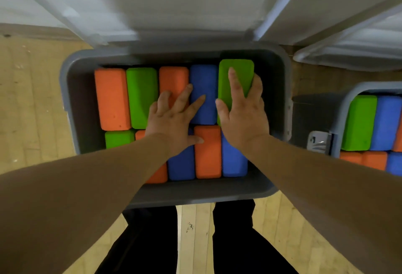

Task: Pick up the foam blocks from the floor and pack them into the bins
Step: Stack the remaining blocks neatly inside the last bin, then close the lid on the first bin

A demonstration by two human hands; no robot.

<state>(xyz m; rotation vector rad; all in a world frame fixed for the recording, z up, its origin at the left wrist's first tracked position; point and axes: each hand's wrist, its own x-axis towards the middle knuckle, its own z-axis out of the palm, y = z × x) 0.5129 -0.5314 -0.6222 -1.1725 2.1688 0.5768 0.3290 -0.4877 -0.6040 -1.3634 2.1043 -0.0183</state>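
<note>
Foam blocks (pixel 111 97) are packed in two rows inside the grey bin (pixel 195 191). A green block (pixel 243 71), raised at the back row's right end, is grasped by the right hand (pixel 243 119). The left hand (pixel 171 121) is laid flat, fingers spread, on neighbouring blocks.

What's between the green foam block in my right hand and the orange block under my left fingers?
A blue rectangular foam block, shown in the head view.

The second bin (pixel 344 108) runs off the right edge; the left forearm (pixel 97 175) hides most of an orange block (pixel 159 175).
</note>
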